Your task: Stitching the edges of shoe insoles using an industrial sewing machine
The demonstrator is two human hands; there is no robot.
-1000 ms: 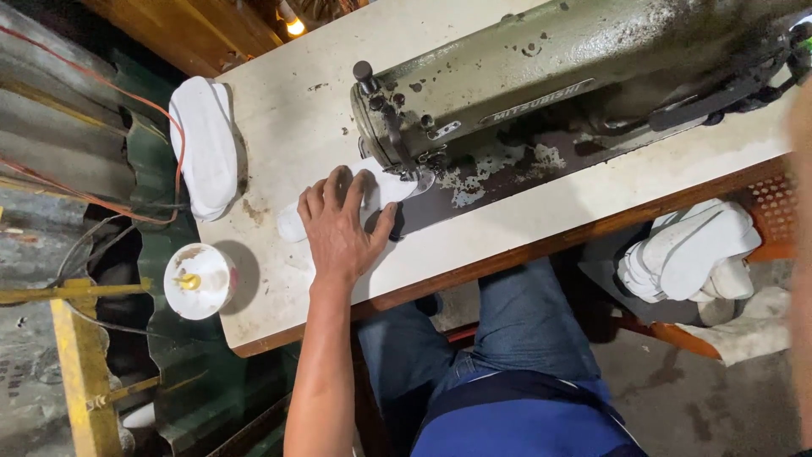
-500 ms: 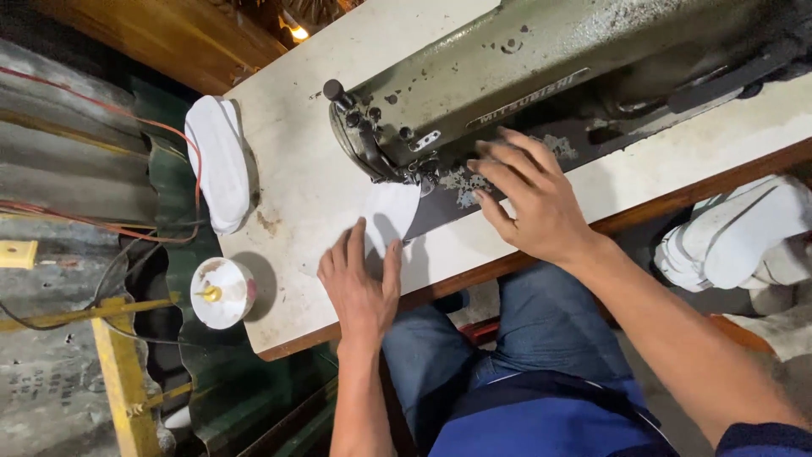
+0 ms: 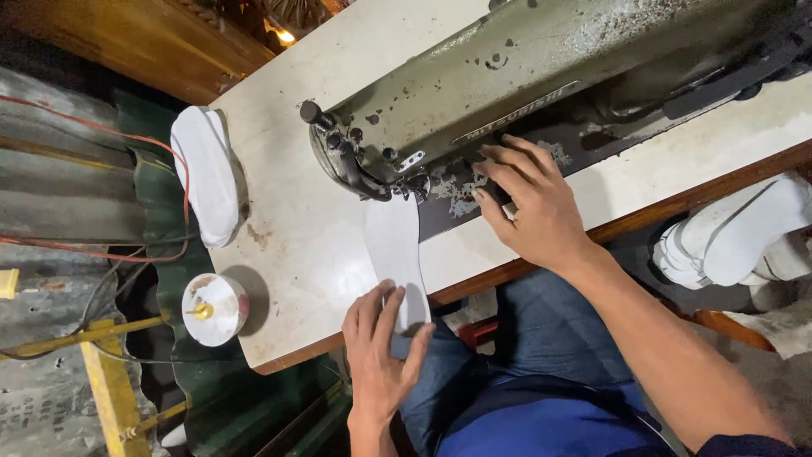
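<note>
My left hand (image 3: 381,355) has slid back to the bench edge, drawing the white insole piece (image 3: 396,254) out; my right hand (image 3: 533,203) has come onto the sewing machine (image 3: 524,76).

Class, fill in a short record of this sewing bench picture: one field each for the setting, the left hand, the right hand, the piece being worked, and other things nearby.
Setting: pale table carrying an old green sewing machine.
Left hand: left hand at the table's near edge, fingers on the white strip.
Right hand: right hand resting on the machine bed beside the needle area.
Piece: white strip lying flat, running from the needle towards the person.
Nearby: stack of white pieces at the table's far-left edge; white thread spool; more white pieces lower right.
</note>
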